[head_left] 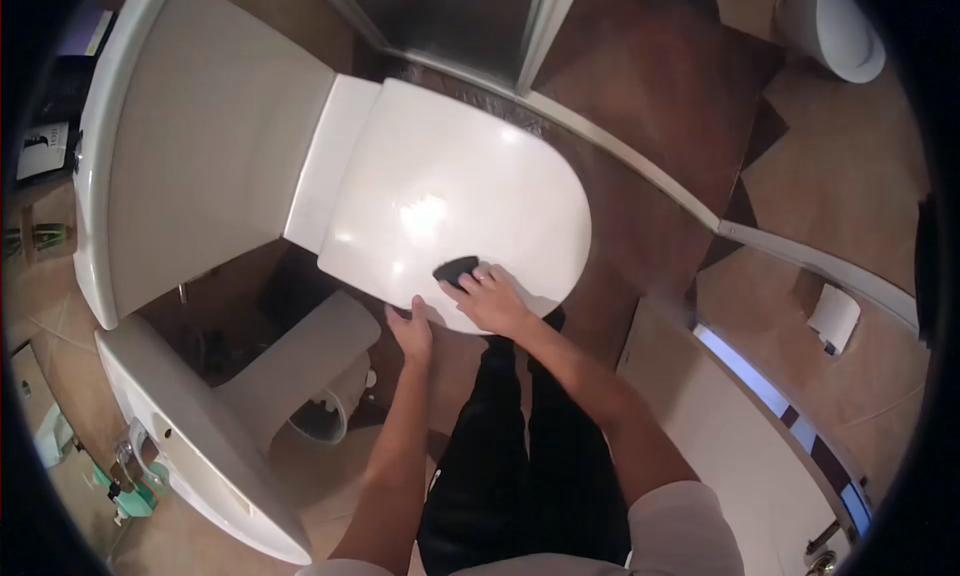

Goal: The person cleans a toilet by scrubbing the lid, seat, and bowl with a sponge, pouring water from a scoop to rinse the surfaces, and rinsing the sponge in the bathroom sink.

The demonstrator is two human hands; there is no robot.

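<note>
A white toilet lid (pixel 470 186) lies closed, its glossy surface reflecting light. On it, near the front left edge, my right hand (pixel 494 301) presses a dark sponge or folded cloth (pixel 457 271) flat; which of the two I cannot tell. My fingers bend over its right end. At the lid's near edge is my left hand (pixel 411 334), thumb up against the rim and fingers curled around the side. The tips of those fingers are partly hidden under the edge.
The toilet tank (pixel 210 146) rises behind the lid. A washbasin (pixel 200 456) stands at lower left, with a bucket (pixel 325 416) beneath it. A shower door frame (pixel 620 156) runs along the far side. A toilet paper roll (pixel 834 319) is at right, and a white bin (pixel 845 31) at upper right.
</note>
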